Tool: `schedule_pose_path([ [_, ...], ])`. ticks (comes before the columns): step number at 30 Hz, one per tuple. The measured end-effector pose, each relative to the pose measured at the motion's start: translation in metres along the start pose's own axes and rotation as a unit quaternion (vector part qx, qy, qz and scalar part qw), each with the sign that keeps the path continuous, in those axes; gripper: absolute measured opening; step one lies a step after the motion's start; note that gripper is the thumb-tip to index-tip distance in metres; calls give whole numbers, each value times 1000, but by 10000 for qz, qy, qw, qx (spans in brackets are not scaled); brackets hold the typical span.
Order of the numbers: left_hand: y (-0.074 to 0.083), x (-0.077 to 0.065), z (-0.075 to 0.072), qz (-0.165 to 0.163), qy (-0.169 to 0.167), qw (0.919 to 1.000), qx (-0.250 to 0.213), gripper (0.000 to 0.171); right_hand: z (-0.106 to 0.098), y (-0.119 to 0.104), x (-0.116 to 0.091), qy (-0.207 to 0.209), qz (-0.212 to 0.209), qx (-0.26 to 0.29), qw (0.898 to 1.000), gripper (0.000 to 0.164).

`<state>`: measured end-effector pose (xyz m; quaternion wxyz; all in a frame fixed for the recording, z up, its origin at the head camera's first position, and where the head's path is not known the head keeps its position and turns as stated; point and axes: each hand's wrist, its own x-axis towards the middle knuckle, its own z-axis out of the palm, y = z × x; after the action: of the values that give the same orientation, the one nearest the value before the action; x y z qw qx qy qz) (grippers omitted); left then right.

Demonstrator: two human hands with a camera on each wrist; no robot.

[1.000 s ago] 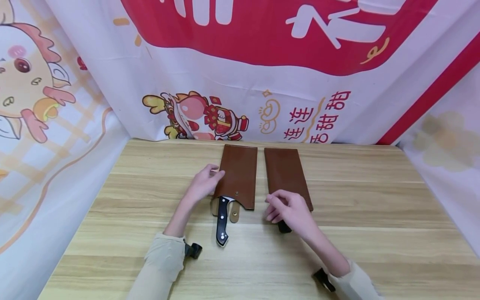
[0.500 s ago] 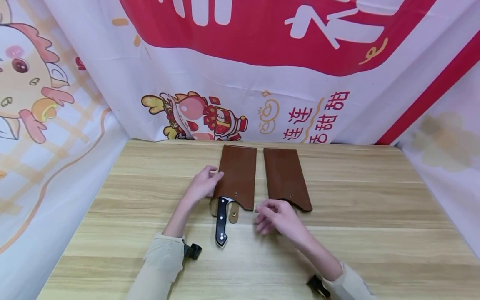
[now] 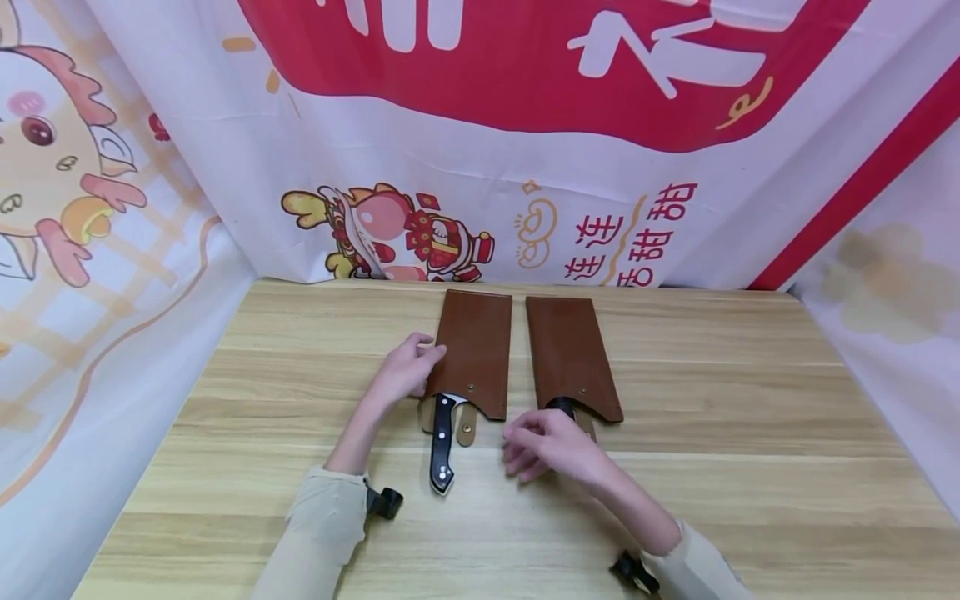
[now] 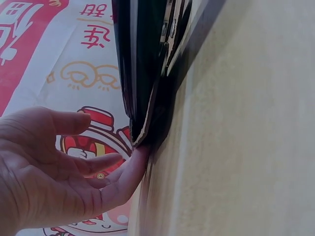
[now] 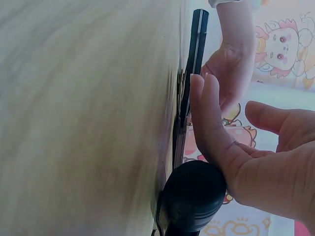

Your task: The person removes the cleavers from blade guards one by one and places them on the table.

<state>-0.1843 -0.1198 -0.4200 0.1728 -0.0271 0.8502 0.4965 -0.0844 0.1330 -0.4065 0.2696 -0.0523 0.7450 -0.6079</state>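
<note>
Head view: left hand [image 3: 407,368], fingers relaxed, touches edge of left brown leather sheath [image 3: 476,346], black riveted knife handle [image 3: 442,446] protruding. Right hand [image 3: 547,450], fingers loose, nothing gripped, partly covers black rounded handle [image 3: 561,406] at right brown leather sheath [image 3: 570,350]. Both sheaths on pale wood-grain table [image 3: 720,400].

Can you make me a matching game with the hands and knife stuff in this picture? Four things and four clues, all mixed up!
Things
1. Left hand
2. Right hand
3. Riveted black handle
4. Table

Clues
A. Pale, with wood grain
B. Sticks out of the left sheath
C. Partly hides the dark handle at the right sheath in the head view
D. At the outer edge of the left sheath

Right pairs: 1-D, 2-C, 3-B, 4-A
</note>
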Motion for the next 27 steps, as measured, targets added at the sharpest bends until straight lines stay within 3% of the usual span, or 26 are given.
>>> schedule_pose_path([
  [13,-2,0,-1,-99,-77,9998,-138,56,12,0,9,-272,229,-62,9993,33],
  [22,-3,2,3,-218,-380,9955,-843,54,14,2,12,-564,451,335,9968,39],
  [27,-3,2,6,-240,-413,9938,-999,52,15,1,12,-606,559,607,9947,37],
])
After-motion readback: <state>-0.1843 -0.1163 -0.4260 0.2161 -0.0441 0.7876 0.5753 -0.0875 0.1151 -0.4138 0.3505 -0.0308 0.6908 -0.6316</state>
